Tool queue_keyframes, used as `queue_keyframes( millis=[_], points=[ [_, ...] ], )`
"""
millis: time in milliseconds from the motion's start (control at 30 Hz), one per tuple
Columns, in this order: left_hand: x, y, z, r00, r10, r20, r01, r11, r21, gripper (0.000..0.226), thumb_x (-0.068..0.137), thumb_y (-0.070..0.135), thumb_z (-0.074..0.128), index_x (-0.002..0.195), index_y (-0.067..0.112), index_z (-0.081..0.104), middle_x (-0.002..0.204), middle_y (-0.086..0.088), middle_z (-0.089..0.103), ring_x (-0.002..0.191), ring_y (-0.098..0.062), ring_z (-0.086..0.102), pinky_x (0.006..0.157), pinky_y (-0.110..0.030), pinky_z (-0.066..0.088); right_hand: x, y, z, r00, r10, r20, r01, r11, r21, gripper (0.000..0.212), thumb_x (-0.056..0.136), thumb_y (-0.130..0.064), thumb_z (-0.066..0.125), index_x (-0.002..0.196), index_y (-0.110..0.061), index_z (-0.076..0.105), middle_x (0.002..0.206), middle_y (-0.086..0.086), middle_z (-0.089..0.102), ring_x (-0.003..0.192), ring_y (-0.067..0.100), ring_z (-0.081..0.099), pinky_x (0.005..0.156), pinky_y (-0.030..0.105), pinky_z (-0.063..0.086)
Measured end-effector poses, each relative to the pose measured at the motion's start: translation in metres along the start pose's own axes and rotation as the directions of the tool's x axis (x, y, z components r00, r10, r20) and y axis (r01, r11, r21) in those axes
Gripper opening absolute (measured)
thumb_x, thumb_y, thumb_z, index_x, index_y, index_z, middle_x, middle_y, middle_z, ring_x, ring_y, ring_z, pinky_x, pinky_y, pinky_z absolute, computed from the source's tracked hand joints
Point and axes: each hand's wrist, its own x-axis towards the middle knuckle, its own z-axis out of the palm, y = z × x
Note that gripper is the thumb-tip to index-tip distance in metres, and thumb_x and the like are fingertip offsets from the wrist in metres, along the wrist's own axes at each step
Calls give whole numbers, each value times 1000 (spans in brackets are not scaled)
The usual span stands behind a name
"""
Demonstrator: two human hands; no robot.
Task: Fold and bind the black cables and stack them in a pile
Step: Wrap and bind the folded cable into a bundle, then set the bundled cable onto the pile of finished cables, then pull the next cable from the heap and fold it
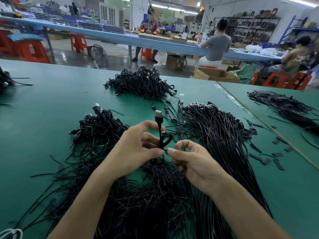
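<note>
Here, at the far left edge of the green table (51, 104), a small dark clump of cables (5, 80) is cut off by the frame. Further in, left of centre, lies a heap of folded cables (98, 130), a plug poking up from its far side. A larger heap (141, 83) sits well behind it, near the table's far edge. In the near foreground a spread of thin black ties (146, 195) fans out under both forearms. Above it the left hand (136, 147) grips the folded cable (163, 137) — thumb and fingers curled round its looped middle, the USB plug (158, 114) standing upright above the fingers. Just beside it, the right hand (191, 163) pinches with thumb and forefinger at the same narrow waist of the cable, the other fingers loosely curled; whether it holds a tie or the cable itself cannot be told. To the right a long sheaf of straight cables (224, 144) lies with its plugs toward the far side. Past a seam in the table, short black strips (276, 159) lie scattered, and a dense pile of strips (284, 107) runs toward the right edge. Beyond the table — people sit on red stools (32, 50) at a long blue bench (120, 37).
</note>
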Motion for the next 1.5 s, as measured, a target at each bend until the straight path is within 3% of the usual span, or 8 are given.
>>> queue_keyframes(
  millis=[333,600,767,967,1100,1333,1433,1500],
  points=[
    [10,-58,-48,616,-271,-740,271,955,-124,12,83,21,79,90,26,70,90,-1,73,91,-26,71,83,-38,57,39,27,-48,932,-312,-185,-7,495,-869,7,93,-21,66,96,-20,72,88,-8,71,87,9,66,78,21,50],
    [7,-60,-46,700,-248,-670,524,815,245,67,90,23,73,150,24,42,164,-10,19,150,-33,17,118,-51,21,75,36,-22,932,-284,-225,-203,107,-973,33,98,-42,56,83,-13,57,96,3,64,91,24,62,73,33,51],
    [5,-53,-44,758,-168,-630,476,803,359,67,92,22,71,151,21,41,164,-9,18,150,-31,15,120,-48,18,83,31,-22,934,-138,-330,-306,170,-937,15,100,-20,48,91,-9,51,99,9,60,94,29,58,72,35,45],
    [4,-52,-33,785,-96,-611,473,730,494,65,91,22,72,149,17,44,163,-15,20,149,-32,16,120,-46,19,72,-5,-32,953,-147,-263,-144,545,-826,37,101,-11,43,65,-14,36,67,7,43,62,19,43,65,33,38],
    [5,-40,-20,790,161,-591,274,770,576,42,87,19,75,127,22,63,137,1,50,130,-21,42,110,-29,30,41,-29,-27,985,23,-174,-82,936,-343,28,105,-7,42,78,-5,50,71,7,46,54,10,43,43,19,38],
    [5,-18,12,996,67,56,-82,938,337,43,90,24,70,128,38,57,126,20,58,121,1,51,105,-36,46,-17,-43,25,923,-223,312,378,664,-645,31,102,-26,51,76,-21,66,55,-17,53,49,-2,48,51,11,38],
    [2,-24,25,993,121,19,-121,956,269,18,83,20,61,102,18,59,105,16,67,105,8,57,102,-38,46,-44,-51,46,772,-214,598,621,454,-639,26,99,-22,56,78,-19,71,74,-19,64,77,-4,61,71,9,44],
    [6,-29,27,979,67,-191,-11,959,283,11,86,29,63,91,24,54,101,16,64,99,7,57,97,-44,49,-53,-55,45,751,-103,652,611,483,-628,23,96,-24,60,77,-18,73,60,-12,57,56,2,52,56,15,39]
  ],
)
